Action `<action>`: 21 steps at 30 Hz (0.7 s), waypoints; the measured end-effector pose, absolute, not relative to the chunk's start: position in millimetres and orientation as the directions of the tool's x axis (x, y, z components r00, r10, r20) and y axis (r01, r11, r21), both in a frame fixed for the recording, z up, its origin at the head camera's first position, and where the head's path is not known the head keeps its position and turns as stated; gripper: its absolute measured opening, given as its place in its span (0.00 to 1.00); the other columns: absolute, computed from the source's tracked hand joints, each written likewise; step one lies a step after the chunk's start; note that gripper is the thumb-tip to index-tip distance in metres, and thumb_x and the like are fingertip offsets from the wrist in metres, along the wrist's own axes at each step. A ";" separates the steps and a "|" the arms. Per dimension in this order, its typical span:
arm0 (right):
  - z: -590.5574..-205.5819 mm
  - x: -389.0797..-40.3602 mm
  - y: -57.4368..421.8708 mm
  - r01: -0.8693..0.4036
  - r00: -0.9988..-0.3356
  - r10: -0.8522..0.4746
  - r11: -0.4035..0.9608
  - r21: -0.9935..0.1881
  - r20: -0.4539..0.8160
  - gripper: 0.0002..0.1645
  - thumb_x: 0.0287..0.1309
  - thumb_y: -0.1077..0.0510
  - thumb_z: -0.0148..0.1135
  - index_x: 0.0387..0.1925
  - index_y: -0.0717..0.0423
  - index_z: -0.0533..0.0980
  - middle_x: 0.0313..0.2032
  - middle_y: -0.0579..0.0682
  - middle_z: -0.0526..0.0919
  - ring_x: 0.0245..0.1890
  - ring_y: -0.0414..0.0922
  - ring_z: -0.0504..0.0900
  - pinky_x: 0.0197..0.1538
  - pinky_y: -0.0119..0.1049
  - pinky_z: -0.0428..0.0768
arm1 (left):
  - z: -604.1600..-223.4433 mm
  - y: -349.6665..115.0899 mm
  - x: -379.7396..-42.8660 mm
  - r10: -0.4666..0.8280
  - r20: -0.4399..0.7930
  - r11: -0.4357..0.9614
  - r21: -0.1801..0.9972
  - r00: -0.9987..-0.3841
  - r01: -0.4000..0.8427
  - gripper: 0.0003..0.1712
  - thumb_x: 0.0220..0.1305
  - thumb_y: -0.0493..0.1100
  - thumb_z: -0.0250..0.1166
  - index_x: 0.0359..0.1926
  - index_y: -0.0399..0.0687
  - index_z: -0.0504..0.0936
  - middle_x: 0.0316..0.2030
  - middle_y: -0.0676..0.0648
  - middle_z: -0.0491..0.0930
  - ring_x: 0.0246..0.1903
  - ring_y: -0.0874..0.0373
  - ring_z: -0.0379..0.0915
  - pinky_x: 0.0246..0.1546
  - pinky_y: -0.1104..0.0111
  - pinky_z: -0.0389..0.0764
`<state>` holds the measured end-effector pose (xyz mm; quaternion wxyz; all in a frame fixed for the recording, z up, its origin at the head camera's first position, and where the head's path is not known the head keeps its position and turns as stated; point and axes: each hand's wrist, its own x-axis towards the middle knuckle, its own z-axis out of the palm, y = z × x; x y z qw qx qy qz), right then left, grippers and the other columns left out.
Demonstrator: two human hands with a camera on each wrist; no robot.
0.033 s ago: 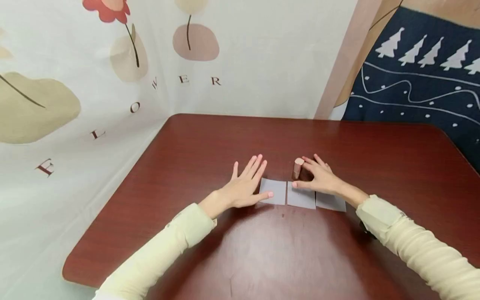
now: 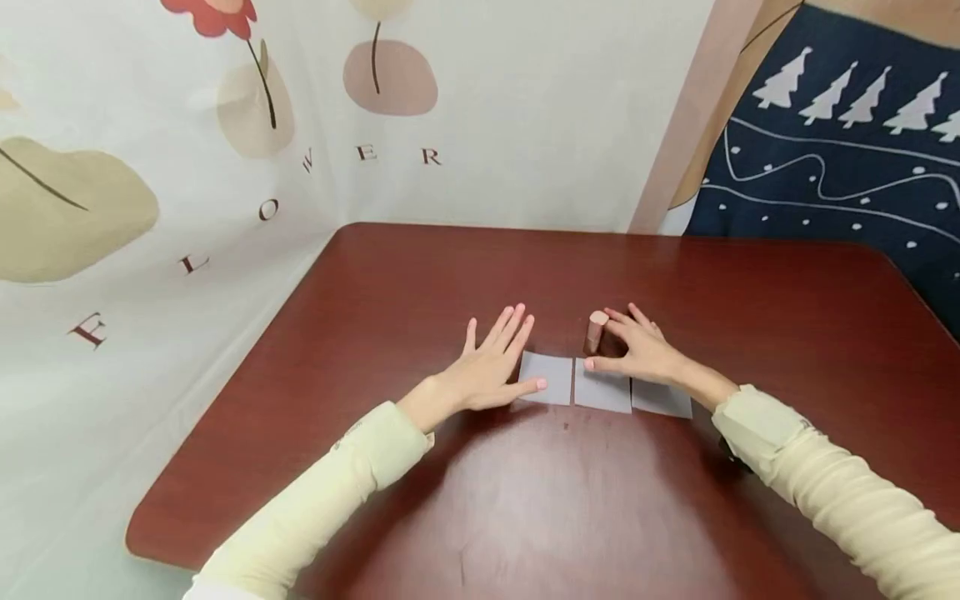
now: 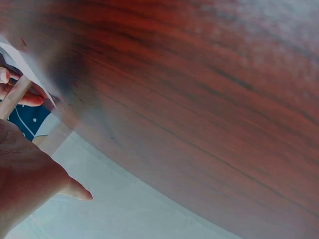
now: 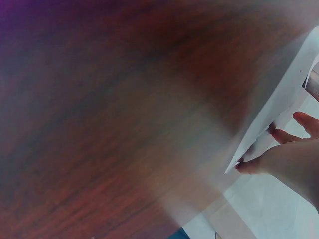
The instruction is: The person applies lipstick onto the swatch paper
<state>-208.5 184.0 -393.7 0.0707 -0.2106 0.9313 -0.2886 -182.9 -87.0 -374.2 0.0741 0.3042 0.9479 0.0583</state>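
At the table [image 2: 480, 258], left hand [image 2: 486, 372] and right hand [image 2: 648, 357] spread their fingers, partly hiding three pale squares [image 2: 603, 396].

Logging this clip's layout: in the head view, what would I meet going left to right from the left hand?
Left hand, leftmost pale card, small pinkish-brown block, right hand, navy tree-print cloth.

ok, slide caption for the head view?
Left hand and right hand at three pale-grey square paper cards near an upright brown cylinder on a glossy red-brown table.
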 end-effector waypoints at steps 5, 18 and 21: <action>-395.6 -206.7 182.1 -0.324 -0.905 -0.424 0.741 -0.588 -0.036 0.44 0.47 0.41 0.67 0.60 0.64 0.68 0.66 0.67 0.54 0.67 0.68 0.38 0.57 0.71 0.39 | -377.2 -87.2 -177.7 0.582 -0.114 0.811 0.163 -0.805 0.562 0.54 0.59 0.76 0.38 0.72 0.51 0.27 0.70 0.52 0.18 0.69 0.56 0.17 0.60 0.40 0.32; -393.7 -211.5 175.4 -0.323 -0.911 -0.411 0.686 -0.652 0.019 0.26 0.51 0.46 0.66 0.48 0.58 0.78 0.63 0.65 0.63 0.67 0.66 0.42 0.57 0.70 0.39 | -371.7 -89.7 -168.7 0.562 -0.105 0.823 0.173 -0.821 0.541 0.53 0.61 0.75 0.39 0.73 0.48 0.32 0.70 0.53 0.19 0.69 0.56 0.18 0.61 0.41 0.32; -395.1 -208.3 173.6 -0.315 -0.913 -0.408 0.665 -0.677 0.024 0.21 0.53 0.48 0.66 0.45 0.58 0.80 0.63 0.65 0.63 0.67 0.67 0.40 0.56 0.71 0.37 | -371.5 -90.6 -163.7 0.561 -0.102 0.822 0.181 -0.821 0.539 0.52 0.62 0.74 0.39 0.73 0.48 0.33 0.70 0.52 0.20 0.69 0.56 0.19 0.61 0.40 0.33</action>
